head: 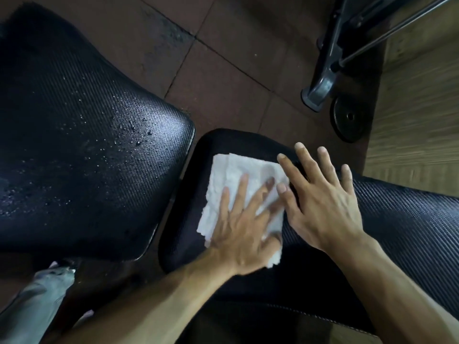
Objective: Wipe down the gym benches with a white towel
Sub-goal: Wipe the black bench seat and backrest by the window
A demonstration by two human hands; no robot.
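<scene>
A folded white towel (236, 180) lies on the near black bench pad (397, 219), close to the pad's far rounded end. My left hand (246, 227) presses flat on the towel with straight, spread fingers and looks slightly blurred. My right hand (320, 194) lies flat on the pad just right of the towel, its thumb touching the towel's right edge. A second black bench pad (74, 145) fills the left of the view, and water droplets speckle its textured surface.
Brown tiled floor (236, 58) shows between and beyond the pads. A grey machine frame foot (320, 88) and a black weight plate (350, 117) sit at the upper right. A wood-look floor strip (417, 108) runs along the right. A grey trouser leg (37, 301) shows at lower left.
</scene>
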